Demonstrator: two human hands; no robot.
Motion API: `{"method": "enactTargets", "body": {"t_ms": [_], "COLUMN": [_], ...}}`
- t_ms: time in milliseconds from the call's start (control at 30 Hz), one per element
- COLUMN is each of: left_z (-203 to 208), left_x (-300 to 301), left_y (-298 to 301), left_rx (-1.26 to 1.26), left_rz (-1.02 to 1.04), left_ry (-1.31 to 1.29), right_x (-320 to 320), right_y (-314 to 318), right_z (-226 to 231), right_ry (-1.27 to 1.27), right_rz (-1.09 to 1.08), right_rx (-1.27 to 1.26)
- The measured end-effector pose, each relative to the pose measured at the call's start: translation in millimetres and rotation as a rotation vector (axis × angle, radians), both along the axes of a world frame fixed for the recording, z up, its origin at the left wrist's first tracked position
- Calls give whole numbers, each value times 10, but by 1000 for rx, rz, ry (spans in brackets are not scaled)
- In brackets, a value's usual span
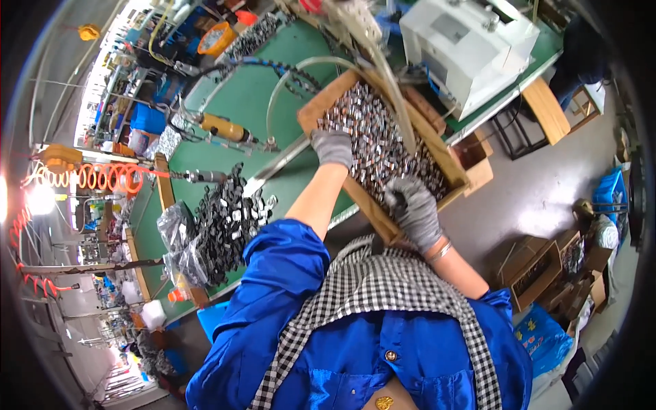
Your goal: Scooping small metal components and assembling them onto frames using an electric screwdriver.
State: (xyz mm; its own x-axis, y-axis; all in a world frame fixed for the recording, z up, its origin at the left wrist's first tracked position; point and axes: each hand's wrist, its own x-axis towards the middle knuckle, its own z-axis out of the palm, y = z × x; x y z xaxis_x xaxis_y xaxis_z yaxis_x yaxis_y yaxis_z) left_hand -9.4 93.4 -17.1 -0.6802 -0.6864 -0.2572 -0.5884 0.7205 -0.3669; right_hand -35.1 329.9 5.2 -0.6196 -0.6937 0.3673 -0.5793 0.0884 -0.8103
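Note:
A wooden box (pixel 437 154), set at a slant in front of me, holds a heap of small shiny metal parts (pixel 369 130). At its left wall is my left hand (pixel 333 147) in a grey glove, fingers curled down against the rim and the nearest parts; its fingertips are hidden. My right hand (pixel 415 210), gloved too, is over the near end of the heap. Its fingers are closed around something dark, too covered to name.
Black parts (pixel 229 225) lie piled on the green table (pixel 225 89) beside clear plastic bags (pixel 181 249). A yellow power tool (pixel 222 127) and a tool on an orange coiled hose (pixel 123 176) hang at the left. A white machine (pixel 468 51) stands far right; cartons (pixel 536 273) sit lower right.

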Motion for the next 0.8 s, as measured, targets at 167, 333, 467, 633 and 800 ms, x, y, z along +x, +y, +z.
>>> {"method": "enactTargets", "body": {"t_ms": [167,333,467,633,800], "left_z": [29,-401,-521,-735,-2120], "left_x": [2,122,-17,-143,153], "left_y": [34,-225,-238,-460,-1057], "left_rx": [-23,-74,-106,-5,-164], "left_rz": [41,208,309,379,323], "left_ry": [-4,60,191,112,123], "right_x": [29,76,58,69,91], "right_y": [67,23,101,113,70], "right_z": [-17,27,154,112,221], "right_ry": [34,145,34,-38,-6], "right_rz": [45,71,127,97,137], "right_rx": [-11,-65,53,56,114]}}
